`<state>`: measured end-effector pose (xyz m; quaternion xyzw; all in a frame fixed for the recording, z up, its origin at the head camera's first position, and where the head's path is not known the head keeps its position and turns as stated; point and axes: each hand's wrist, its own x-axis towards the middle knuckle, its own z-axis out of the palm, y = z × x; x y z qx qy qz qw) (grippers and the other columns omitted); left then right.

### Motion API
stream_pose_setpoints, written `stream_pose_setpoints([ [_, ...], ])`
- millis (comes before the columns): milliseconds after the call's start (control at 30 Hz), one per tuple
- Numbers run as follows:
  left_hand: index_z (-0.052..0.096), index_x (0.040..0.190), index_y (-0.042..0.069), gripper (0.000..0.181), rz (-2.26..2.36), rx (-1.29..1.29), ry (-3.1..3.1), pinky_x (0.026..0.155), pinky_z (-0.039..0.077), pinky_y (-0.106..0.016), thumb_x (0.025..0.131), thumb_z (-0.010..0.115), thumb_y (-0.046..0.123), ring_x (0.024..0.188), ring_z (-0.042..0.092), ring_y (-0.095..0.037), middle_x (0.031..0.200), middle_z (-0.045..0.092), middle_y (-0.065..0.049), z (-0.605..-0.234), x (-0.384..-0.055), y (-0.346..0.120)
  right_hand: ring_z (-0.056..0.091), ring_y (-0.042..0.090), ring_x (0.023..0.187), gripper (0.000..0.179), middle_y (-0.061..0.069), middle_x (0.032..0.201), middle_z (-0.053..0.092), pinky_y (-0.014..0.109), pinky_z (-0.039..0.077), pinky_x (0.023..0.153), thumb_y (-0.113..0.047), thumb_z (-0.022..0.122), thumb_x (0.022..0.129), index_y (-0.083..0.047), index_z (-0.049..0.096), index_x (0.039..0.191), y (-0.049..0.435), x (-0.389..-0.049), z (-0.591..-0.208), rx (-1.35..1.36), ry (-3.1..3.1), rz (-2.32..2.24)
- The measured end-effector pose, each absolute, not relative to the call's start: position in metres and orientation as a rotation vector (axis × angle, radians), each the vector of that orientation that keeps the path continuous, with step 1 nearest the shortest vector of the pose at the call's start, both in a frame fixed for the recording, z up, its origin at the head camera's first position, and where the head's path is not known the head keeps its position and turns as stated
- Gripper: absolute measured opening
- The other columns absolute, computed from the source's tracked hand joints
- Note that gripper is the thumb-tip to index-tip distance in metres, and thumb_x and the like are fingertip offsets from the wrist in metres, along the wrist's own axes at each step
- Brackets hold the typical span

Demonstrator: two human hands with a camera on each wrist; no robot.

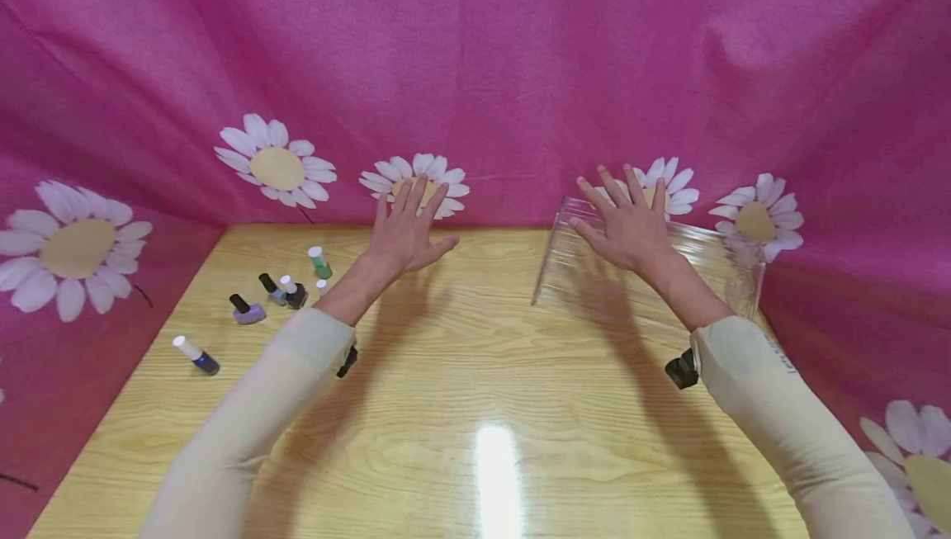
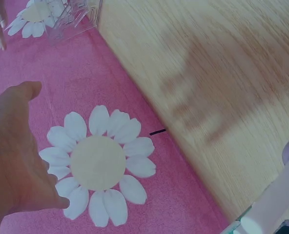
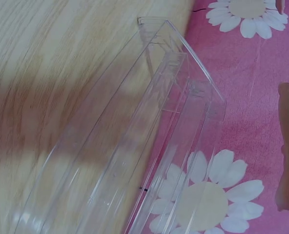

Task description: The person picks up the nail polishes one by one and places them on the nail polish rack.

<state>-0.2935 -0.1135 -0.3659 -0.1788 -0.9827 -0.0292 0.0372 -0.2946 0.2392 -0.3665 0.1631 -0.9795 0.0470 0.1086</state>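
Both hands are stretched forward, fingers straight and spread, with nothing in them. My left hand [image 1: 404,229] hovers over the far edge of the table, right of a group of nail polish bottles. Among these are a green one [image 1: 320,263], a purple one [image 1: 248,312] and a dark blue one [image 1: 201,359]. My right hand [image 1: 631,221] is above a clear plastic tiered rack [image 1: 713,275], overlapping its left part in the head view. The rack's stepped tiers [image 3: 171,73] show in the right wrist view.
A black bottle [image 1: 295,295] and a grey-blue bottle [image 1: 273,290] stand close together; one white cap [image 1: 322,285] is partly hidden by the left forearm. A pink cloth with daisies [image 1: 520,68] hangs behind and beside the wooden table [image 1: 475,357].
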Motion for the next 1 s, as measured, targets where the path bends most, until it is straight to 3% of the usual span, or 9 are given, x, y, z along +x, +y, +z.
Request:
stream_pose_setpoints([
  [233,0.012,0.161,0.019,0.080,-0.158,-0.579,-3.057,0.116,0.009,-0.060,0.098,0.048,0.055,0.150,0.009,-0.034,0.165,0.009,-0.015,-0.366,-0.294,-0.110,0.009,0.039,0.149,0.060,0.013,0.161,0.026,0.072,-0.003,0.110,-0.049,0.049,0.101,-0.019,0.040,0.152,0.246,-0.285,-0.366,0.460,-2.858,0.193],
  [500,0.027,0.157,0.013,0.063,-0.200,-0.706,-3.015,0.116,0.015,-0.056,0.104,0.046,0.041,0.148,0.017,-0.033,0.161,0.021,-0.016,-0.371,-0.291,-0.096,0.023,0.043,0.143,0.055,0.017,0.154,0.036,0.071,0.009,0.110,-0.041,0.053,0.100,-0.011,0.045,0.146,0.263,-0.270,-0.370,0.468,-2.781,0.221],
  [667,0.033,0.152,0.007,0.060,-0.197,-0.759,-3.024,0.113,0.028,-0.050,0.104,0.046,0.041,0.142,0.031,-0.032,0.154,0.034,-0.016,-0.378,-0.288,-0.082,0.030,0.043,0.138,0.056,0.019,0.147,0.042,0.069,0.017,0.108,-0.039,0.056,0.099,-0.007,0.047,0.144,0.274,-0.261,-0.376,0.493,-2.759,0.203],
  [800,0.037,0.148,0.003,0.059,-0.201,-0.809,-3.040,0.104,0.040,-0.049,0.105,0.046,0.041,0.134,0.040,-0.033,0.148,0.042,-0.015,-0.385,-0.285,-0.071,0.040,0.045,0.130,0.051,0.024,0.136,0.050,0.063,0.026,0.105,-0.036,0.058,0.099,0.001,0.052,0.133,0.280,-0.253,-0.380,0.490,-2.748,0.203],
  [1000,0.043,0.144,0.005,0.054,-0.119,-0.846,-3.060,0.100,0.045,-0.045,0.105,0.046,0.042,0.129,0.045,-0.029,0.142,0.049,-0.011,-0.395,-0.282,-0.051,0.048,0.048,0.117,0.046,0.028,0.118,0.054,0.061,0.037,0.097,-0.033,0.058,0.099,0.008,0.054,0.119,0.291,-0.245,-0.384,0.483,-2.735,0.227],
])
